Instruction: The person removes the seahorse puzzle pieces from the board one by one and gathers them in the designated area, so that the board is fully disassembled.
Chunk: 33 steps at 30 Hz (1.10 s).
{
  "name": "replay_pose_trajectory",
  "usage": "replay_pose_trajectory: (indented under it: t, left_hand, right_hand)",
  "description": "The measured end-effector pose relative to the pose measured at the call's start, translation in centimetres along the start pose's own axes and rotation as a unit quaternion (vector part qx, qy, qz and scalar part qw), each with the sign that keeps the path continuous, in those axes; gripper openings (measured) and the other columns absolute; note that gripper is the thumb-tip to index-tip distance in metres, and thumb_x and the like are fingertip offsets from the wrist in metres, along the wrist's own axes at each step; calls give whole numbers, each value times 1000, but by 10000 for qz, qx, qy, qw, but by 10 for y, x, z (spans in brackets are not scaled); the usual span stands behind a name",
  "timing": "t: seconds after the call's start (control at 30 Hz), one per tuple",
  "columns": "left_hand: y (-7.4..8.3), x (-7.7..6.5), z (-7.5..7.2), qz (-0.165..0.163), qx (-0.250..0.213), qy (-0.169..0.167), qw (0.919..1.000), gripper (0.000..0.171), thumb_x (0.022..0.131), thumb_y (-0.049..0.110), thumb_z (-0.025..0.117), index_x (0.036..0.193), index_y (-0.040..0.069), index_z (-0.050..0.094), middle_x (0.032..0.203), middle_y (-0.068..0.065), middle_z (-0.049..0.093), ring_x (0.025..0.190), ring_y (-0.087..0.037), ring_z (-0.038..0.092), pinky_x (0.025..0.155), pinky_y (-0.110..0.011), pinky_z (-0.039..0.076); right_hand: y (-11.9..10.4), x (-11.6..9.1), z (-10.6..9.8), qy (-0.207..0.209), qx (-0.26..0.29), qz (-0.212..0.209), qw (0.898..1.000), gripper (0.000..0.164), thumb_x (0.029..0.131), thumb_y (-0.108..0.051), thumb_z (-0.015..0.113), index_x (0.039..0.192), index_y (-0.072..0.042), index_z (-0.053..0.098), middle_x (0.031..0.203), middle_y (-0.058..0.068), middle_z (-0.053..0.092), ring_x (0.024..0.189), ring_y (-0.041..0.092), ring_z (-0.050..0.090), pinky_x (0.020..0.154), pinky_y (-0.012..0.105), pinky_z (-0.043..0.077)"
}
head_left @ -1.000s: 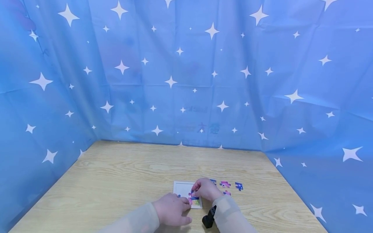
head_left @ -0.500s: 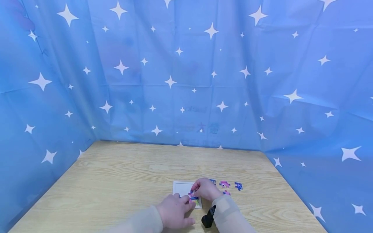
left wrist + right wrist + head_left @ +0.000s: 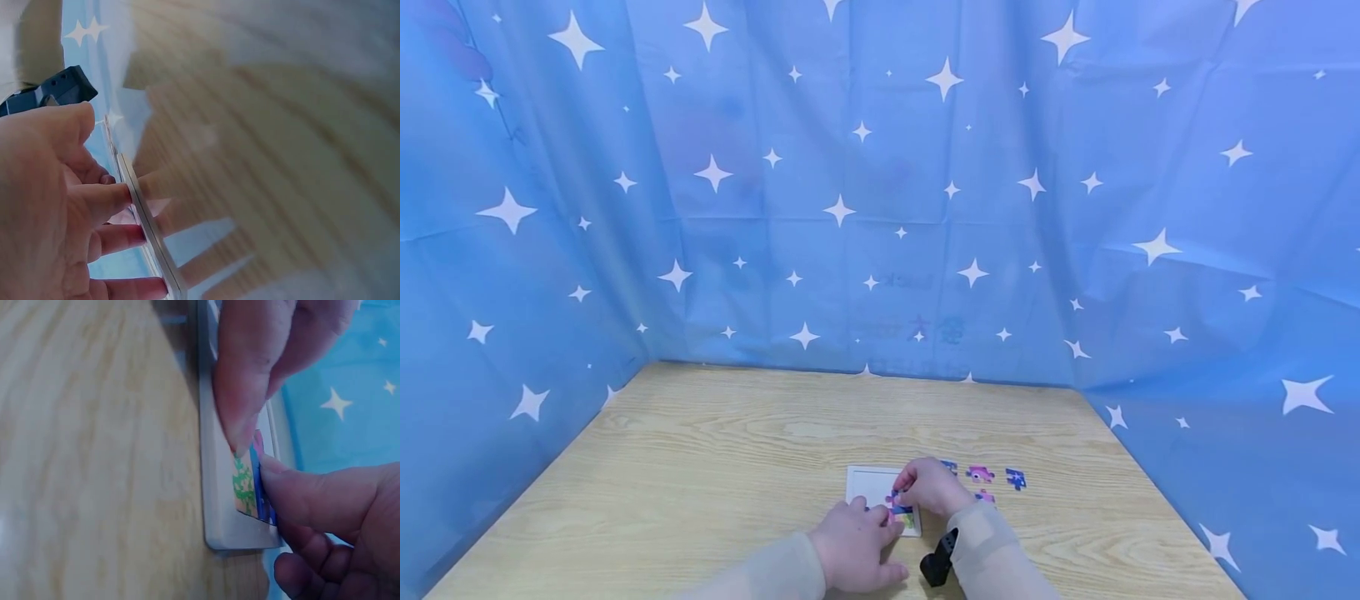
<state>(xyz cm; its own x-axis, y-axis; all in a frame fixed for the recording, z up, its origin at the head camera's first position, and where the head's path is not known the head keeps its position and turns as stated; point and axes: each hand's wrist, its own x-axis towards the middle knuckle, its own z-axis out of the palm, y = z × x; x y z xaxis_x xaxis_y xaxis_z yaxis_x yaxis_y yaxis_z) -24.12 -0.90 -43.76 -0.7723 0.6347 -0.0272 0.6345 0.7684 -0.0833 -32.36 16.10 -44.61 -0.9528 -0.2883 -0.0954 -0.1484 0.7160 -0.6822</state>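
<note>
A shallow white puzzle tray point(image 3: 850, 485) lies on the table in the head view, with some pieces in its near right part. My right hand point(image 3: 931, 487) reaches over its right side and pinches a blue and pink puzzle piece point(image 3: 892, 499) between thumb and fingers. Beside that, a piece with green plant print point(image 3: 244, 487) lies in the tray, under a fingertip of my left hand point(image 3: 854, 547). The left fingers are fairly straight, their tips resting on the tray's near part; this hand hides the tray's near left corner. In the left wrist view, fingertips point(image 3: 128, 236) touch the tray's edge.
Several loose puzzle pieces lie right of the tray, among them a pink one with an eye point(image 3: 979, 474) and a dark blue one with a star point(image 3: 1016, 478). A black device point(image 3: 937, 560) sits at my right wrist. A blue star-patterned curtain point(image 3: 880, 167) encloses the table point(image 3: 715, 442).
My left hand has slid a little to the right along the tray's near side. The right hand keeps its place with its pinched piece.
</note>
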Motion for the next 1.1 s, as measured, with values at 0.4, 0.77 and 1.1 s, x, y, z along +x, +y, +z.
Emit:
replay_pose_trajectory:
  t: [0.4,0.77,1.1]
  left_hand:
    - [0,0,1,94,-100,-47,9999,67,89,70,41,141,28,51,135,6,53,103,-20,53,81,-33,46]
    - [0,-1,2,36,-54,86,9999,68,88,71,41,140,29,51,135,7,53,105,-21,53,81,-34,45]
    - [-1,0,1,-3,-133,-58,9999,68,88,71,42,140,29,51,137,8,52,108,-23,52,84,-36,46]
  right_hand:
    - [-1,0,-1,59,-41,135,9999,12,76,-5,78,82,-11,69,80,-1,61,78,18,55,74,41,46]
    - [-2,-1,-1,11,-7,-49,10000,15,76,-7,79,82,-10,66,78,0,59,73,18,52,68,33,43]
    - [0,1,1,24,36,-70,10000,17,76,-5,79,84,-9,65,79,1,58,73,17,52,68,33,43]
